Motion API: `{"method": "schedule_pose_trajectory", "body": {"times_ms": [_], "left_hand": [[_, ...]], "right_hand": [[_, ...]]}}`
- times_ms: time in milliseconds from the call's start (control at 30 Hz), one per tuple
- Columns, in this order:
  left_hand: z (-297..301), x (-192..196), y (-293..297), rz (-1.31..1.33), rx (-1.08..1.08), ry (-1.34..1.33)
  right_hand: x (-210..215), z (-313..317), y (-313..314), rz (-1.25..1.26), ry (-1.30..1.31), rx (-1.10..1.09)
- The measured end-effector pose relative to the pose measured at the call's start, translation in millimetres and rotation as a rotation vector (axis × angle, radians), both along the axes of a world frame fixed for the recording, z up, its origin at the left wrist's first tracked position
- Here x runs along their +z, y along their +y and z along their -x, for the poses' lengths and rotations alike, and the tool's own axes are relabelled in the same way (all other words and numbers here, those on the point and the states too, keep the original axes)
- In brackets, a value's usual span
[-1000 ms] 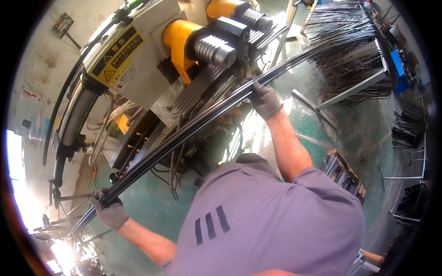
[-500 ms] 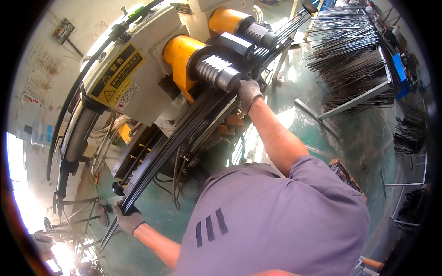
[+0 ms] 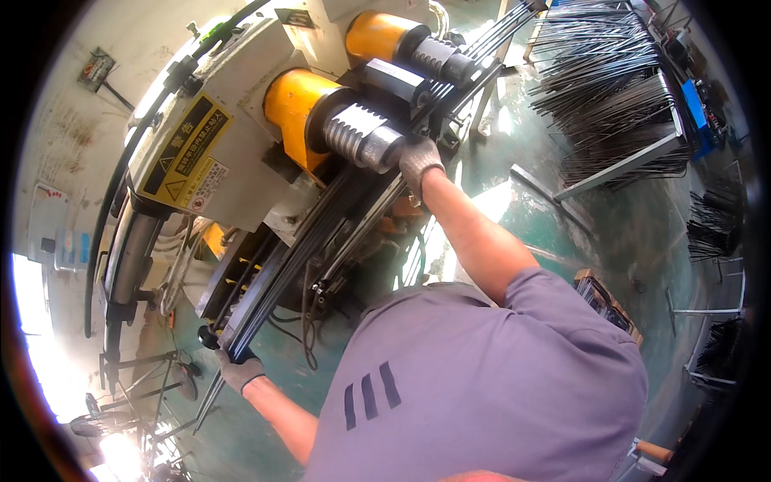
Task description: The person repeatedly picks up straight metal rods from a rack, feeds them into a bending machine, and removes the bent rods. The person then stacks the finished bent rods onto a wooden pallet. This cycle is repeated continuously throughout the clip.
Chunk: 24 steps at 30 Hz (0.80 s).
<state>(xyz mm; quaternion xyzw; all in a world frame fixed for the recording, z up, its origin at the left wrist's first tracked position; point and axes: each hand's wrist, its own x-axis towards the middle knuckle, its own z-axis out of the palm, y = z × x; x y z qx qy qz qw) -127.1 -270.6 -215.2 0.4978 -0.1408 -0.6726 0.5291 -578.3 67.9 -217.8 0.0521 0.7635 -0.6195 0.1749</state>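
Observation:
A bundle of long, thin metal rods (image 3: 283, 281) runs slantwise along the machine, from lower left to upper right. At its lower end my gloved left hand (image 3: 239, 373) is closed around the rods, whose tips stick out below it. Farther up, my gloved right hand (image 3: 420, 164) curls at the rods, right beside the ridged metal roller (image 3: 363, 138). The fingertips of this hand are hidden. Above the bundle stands the pale machine (image 3: 241, 96), with two yellow housings (image 3: 299, 108) carrying ridged rollers.
Racks of thin rods (image 3: 598, 72) stand at the far right, with a metal bar (image 3: 554, 201) on the green floor. A black hose (image 3: 108, 193) curves along the machine's left side. Cables (image 3: 309, 337) hang under the bundle. A box (image 3: 606, 305) sits right of me.
My left hand and the lower rod tips have moved up and right along the machine. The right hand stays beside the roller. The whole view has shifted slightly.

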Motion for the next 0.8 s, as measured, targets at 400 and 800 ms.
{"method": "schedule_pose_trajectory", "body": {"times_ms": [400,800], "left_hand": [[-18,-16,-16,0.235,-0.255,0.106],[35,-33,22,0.228,-0.321,0.197]], "right_hand": [[-8,11,-2,-0.97,0.596,0.418],[-14,-54,9,0.398,0.114,-0.36]]}}
